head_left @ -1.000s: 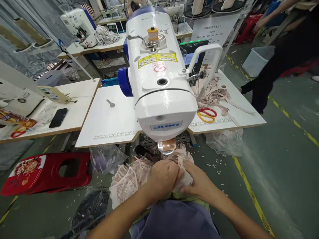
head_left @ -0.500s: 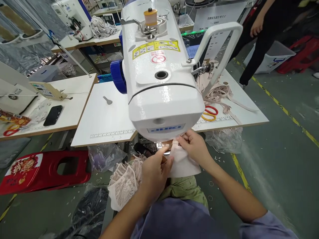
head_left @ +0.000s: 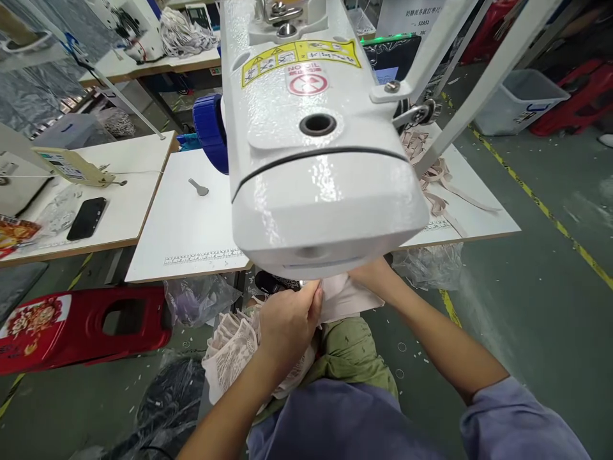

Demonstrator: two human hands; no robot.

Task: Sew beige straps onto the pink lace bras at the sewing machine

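Below the white sewing machine head [head_left: 325,198], my left hand [head_left: 290,319] pinches the left edge of a pale pink fabric piece [head_left: 347,301] between thumb and fingers. My right hand [head_left: 371,276] reaches to the fabric's far right side; its fingers are hidden under the machine head. The fabric's upper part is hidden there too. A heap of pale lace pieces [head_left: 230,358] lies left of my left wrist, beside my lap.
White worktop [head_left: 177,217] with a small grey metal piece [head_left: 198,187]. Pink straps [head_left: 438,185] lie on its right side. A phone [head_left: 87,218] rests on the left table. A red stool [head_left: 86,329] stands lower left, plastic bags hang under the worktop.
The view has moved closer over the machine head, which now hides my right fingers and the fabric's top. The scissors are hidden from view, and the person at upper right is mostly out of frame.
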